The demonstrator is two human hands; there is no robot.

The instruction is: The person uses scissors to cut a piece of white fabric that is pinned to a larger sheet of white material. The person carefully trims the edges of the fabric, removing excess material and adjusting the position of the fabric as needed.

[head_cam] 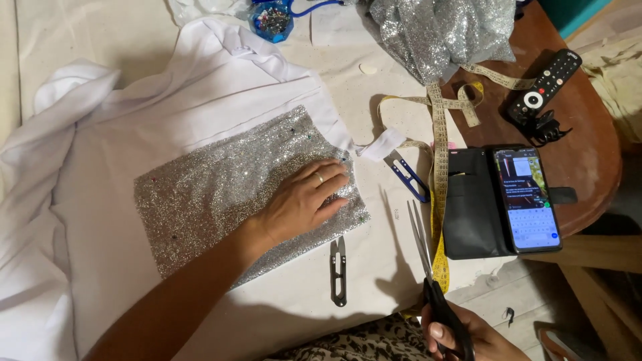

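Fingers of the left hand (302,200) are lying spread and flat, palm down, pressing on the right end of a silver glitter fabric panel (221,190); the hand is grasping nothing. That panel is resting on a white garment (127,127) spread over the counter (588,147), with coloured pin heads showing along its edges.

Down at the bottom edge, the right hand (468,337) is clenching the black handles of a pair of scissors (428,267), the long blades pointing up and away from it, closed or nearly so. Part of this hand is being cut off by the frame.

Just below the left hand a black thread snipper (338,271) is lying on the garment; a blue-handled snipper (406,175) is lying to its right. Beyond that, a yellow tape measure (439,167) is trailing down toward the scissors.

Further right of the left hand, a phone (527,199) with a lit screen is sitting in an open black wallet case (471,204), and a black remote control (545,85) is lying above it. A heap of silver glitter cloth (441,30) and a blue pin container (271,19) are partly cut off at the top.
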